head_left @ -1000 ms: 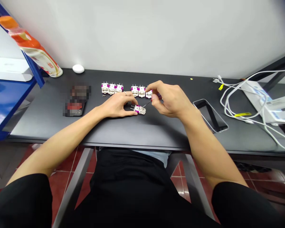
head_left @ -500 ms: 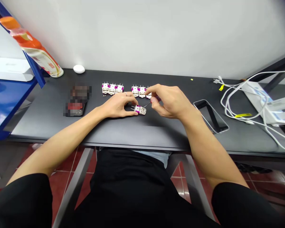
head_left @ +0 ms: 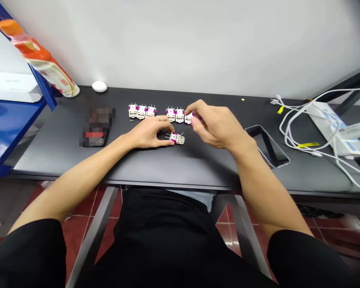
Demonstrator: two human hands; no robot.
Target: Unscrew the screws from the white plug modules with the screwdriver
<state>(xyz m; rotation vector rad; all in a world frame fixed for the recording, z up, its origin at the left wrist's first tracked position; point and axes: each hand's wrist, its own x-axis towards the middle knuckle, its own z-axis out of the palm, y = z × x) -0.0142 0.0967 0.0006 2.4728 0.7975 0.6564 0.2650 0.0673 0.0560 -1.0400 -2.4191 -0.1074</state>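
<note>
Centrally on the black desk [head_left: 63,160], your left hand [head_left: 147,134] was clenched around one end of a white-and-magenta plug body [head_left: 177,139], whose metal prongs pointed toward your palm. That plug sat mid-desk, nearer the front edge than the back. Your right hand [head_left: 217,126] grasped a slim screwdriver [head_left: 186,130] between thumb and fingers, its thin shaft slanting down toward the held plug; whether the tip touched the plug could not be told.

Nearer the back edge stood two short rows of matching plug bodies, three in each. Your right fingers were just beside the end of the right-hand row [head_left: 179,115]. The left-hand row [head_left: 142,112] had tiny metal parts [head_left: 131,120] just beside it.

Left of your hands lay a pixelated dark object [head_left: 95,134]; to the right lay a smartphone [head_left: 268,146], set at a slant. Beyond the desk's back-left corner, an orange-capped bottle [head_left: 45,68] leaned against a blue shelf [head_left: 6,116]. White cables [head_left: 306,138] with yellow tags trailed over the right edge beside a white box [head_left: 354,138].
</note>
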